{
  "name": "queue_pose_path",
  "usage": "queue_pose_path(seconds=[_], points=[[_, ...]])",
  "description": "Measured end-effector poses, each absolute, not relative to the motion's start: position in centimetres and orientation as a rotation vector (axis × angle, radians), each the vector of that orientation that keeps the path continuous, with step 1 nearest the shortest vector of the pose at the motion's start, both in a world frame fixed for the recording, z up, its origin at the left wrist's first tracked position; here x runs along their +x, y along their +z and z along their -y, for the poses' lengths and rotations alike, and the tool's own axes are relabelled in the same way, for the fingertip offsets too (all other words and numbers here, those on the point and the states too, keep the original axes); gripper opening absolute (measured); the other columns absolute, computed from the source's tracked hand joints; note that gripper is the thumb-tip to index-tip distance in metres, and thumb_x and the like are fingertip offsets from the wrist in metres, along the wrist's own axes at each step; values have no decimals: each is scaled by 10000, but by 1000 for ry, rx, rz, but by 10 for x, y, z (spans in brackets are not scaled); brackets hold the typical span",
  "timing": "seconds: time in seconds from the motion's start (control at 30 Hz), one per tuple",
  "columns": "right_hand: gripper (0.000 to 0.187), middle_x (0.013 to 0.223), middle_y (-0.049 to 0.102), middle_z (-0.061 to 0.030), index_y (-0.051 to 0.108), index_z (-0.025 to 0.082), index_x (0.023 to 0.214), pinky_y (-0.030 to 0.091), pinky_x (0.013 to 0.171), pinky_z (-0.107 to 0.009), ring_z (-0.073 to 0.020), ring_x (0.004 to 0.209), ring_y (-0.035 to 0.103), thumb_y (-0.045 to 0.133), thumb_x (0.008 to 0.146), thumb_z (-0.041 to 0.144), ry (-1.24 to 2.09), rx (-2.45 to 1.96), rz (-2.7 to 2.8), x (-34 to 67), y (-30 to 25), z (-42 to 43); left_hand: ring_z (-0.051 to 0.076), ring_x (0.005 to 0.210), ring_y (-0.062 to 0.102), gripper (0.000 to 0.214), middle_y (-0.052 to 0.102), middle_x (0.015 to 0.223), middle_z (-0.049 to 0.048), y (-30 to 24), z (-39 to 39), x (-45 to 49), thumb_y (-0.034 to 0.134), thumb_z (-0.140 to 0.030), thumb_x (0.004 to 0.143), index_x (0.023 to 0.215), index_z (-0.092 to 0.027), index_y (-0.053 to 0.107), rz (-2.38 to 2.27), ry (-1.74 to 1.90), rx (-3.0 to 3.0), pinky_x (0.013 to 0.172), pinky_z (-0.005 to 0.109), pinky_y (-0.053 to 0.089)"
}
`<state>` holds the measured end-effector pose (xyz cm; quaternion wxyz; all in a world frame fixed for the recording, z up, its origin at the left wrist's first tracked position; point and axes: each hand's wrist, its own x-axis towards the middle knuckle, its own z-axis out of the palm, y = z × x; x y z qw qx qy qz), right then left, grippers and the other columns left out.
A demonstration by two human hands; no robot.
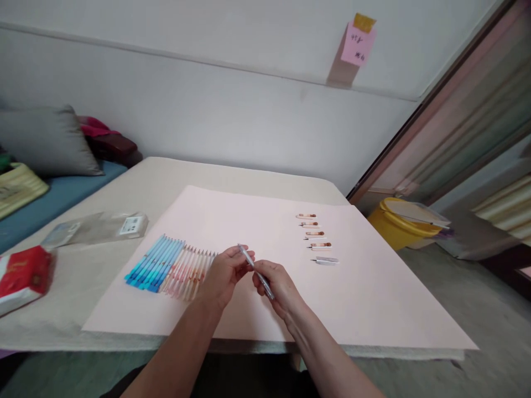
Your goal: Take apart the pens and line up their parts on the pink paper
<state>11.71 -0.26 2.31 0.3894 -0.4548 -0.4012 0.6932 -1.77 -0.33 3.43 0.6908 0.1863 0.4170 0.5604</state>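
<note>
A slim silvery-white pen (264,285) is held up between my hands, above the pink sheet (373,298). My right hand (279,284) is closed around its lower part. Near the pen's upper end, my left hand (227,272) has its fingers curled in and pinched on it. Left of my hands lies a fanned row of blue pens (154,264), with a row of pale pink pens (188,272) beside it, partly hidden by my left hand. To the right, several short pen parts with brown tops (318,234) form a column, and a grey-white pen part (327,260) lies nearest me.
A clear plastic bag (103,228) and a red packet (29,271) lie on the left of the cloth-covered table (232,174). A yellow bucket (390,224) stands beyond the right edge. The white wall (232,110) behind bears a pink note (359,44).
</note>
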Motion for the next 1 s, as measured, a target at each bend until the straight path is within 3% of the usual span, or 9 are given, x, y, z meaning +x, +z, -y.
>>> queue_pose_path(seconds=[0.3, 0.57, 0.87, 1.0], points=[[134, 482, 549, 9, 623, 140, 678, 256, 416, -217, -76, 396, 394, 597, 700, 269, 1694, -1197, 1099, 114, 27, 2, 97, 625, 583, 123, 649, 762, 54, 33, 3, -17, 697, -128, 648, 740, -124, 617, -990, 1277, 423, 625, 215, 462], [158, 492, 556, 5, 621, 141, 691, 248, 406, -219, -77, 388, 396, 571, 718, 288, 1688, -1168, 1096, 118, 33, 3, 172, 825, 630, 246, 663, 945, 137, 42, 4, -18, 649, -133, 724, 967, -107, 617, -883, 1241, 380, 759, 290, 497], [130, 470, 569, 1, 600, 151, 619, 273, 424, -224, -79, 386, 397, 576, 688, 258, 1651, -1190, 1155, 115, 32, 3, 112, 692, 600, 121, 655, 822, 81, 40, 6, -17, 676, -118, 688, 793, -119, 615, -945, 1272, 404, 662, 220, 480], [113, 467, 573, -3, 596, 155, 606, 279, 424, -228, -88, 389, 405, 559, 672, 238, 1652, -1206, 1134, 116, 33, 3, 109, 698, 604, 157, 663, 845, 83, 40, 6, -15, 680, -118, 685, 832, -125, 628, -950, 1289, 386, 655, 215, 485]])
